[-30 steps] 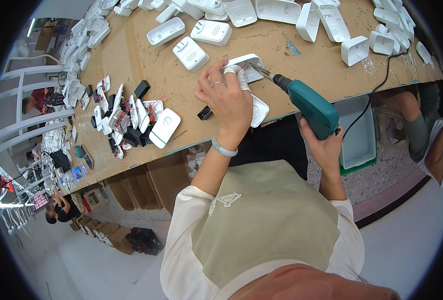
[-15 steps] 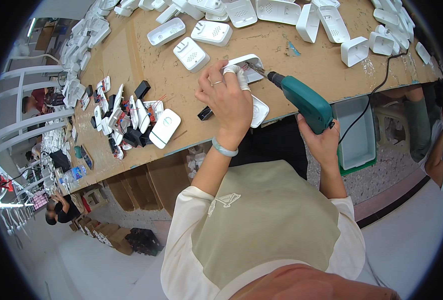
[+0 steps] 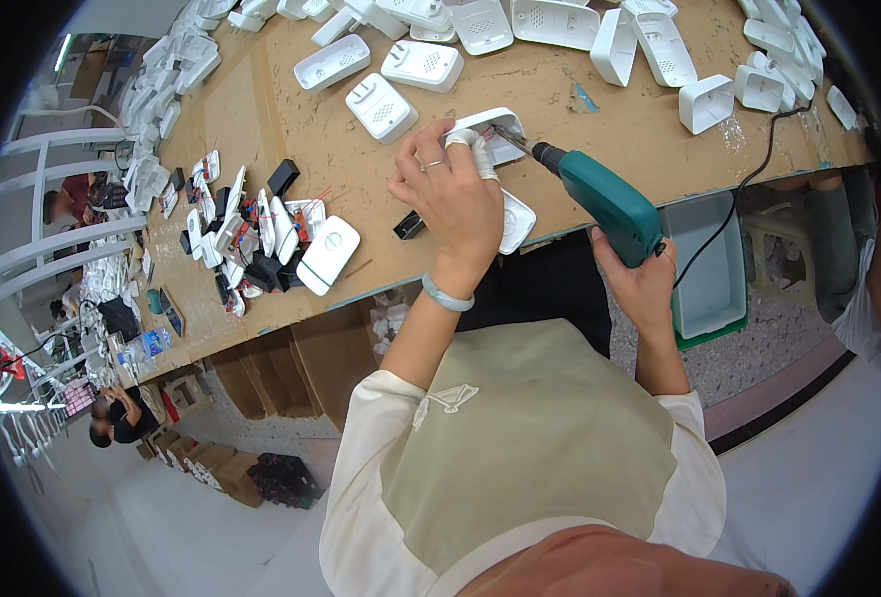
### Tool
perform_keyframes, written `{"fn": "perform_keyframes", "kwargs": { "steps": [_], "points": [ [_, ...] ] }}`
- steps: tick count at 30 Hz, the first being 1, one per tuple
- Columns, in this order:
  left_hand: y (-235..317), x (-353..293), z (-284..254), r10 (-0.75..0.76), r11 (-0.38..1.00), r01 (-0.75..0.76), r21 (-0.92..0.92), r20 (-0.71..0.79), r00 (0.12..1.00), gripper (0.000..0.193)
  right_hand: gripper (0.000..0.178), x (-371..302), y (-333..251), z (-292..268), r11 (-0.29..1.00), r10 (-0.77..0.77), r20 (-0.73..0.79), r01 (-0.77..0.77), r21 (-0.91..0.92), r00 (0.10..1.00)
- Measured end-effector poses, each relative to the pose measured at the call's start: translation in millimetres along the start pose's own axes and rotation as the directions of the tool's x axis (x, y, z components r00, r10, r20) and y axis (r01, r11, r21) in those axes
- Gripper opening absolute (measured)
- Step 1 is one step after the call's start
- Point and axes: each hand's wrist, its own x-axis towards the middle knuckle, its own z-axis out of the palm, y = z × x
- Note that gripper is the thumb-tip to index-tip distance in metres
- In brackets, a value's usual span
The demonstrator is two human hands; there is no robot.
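Workbench [image 3: 261, 129] strewn with white casings | teal power screwdriver [image 3: 607, 207] at workbench's near edge, right hand [image 3: 641, 284] wrapped tight around grip | left hand [image 3: 452, 204] curled, pinning white casing [image 3: 492, 134] on workbench | bit tip touching casing

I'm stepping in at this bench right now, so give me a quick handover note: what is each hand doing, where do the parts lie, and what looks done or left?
Left hand: presses a white plastic housing down on the wooden bench, fingertips taped.
Right hand: grips the teal electric screwdriver, bit tip set into the housing.
A second white piece lies just under the left hand, near the bench edge.
More white housings are spread along the far side; black and white small parts are piled to the left.
Done: cannot tell how many are screwed.
Left: the housing in hand seems mid-fastening; many others likely wait.
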Motion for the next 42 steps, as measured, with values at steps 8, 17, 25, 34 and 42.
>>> {"fn": "perform_keyframes", "kwargs": {
  "steps": [8,17,25,34,42],
  "points": [
    [0,0,0,-0.004,1.0,0.004,0.005,0.001,1.0,0.015,0.017,-9,-3,-6,0.998,-0.042,-0.054,0.04,-0.04,0.998],
    [1,0,-2,-0.01,1.0,0.01,0.001,0.027,1.0,0.015,0.015,-29,-3,-17,0.974,0.18,-0.162,-0.153,0.165,0.97],
    [-4,3,-2,-0.024,0.982,0.033,-0.188,0.052,0.998,0.013,0.023,-36,-3,-25,0.979,0.16,-0.215,-0.126,0.16,0.964],
    [-24,-23,-63,-0.018,0.719,0.143,-0.68,0.188,0.982,0.018,0.04,-43,-19,-23,0.974,0.112,-0.257,-0.055,0.219,0.96],
    [-169,-124,-166,-0.059,-0.109,0.679,-0.726,0.687,0.724,0.041,0.041,-47,-38,-8,0.977,0.047,-0.259,0.009,0.212,0.965]
  ]
}}
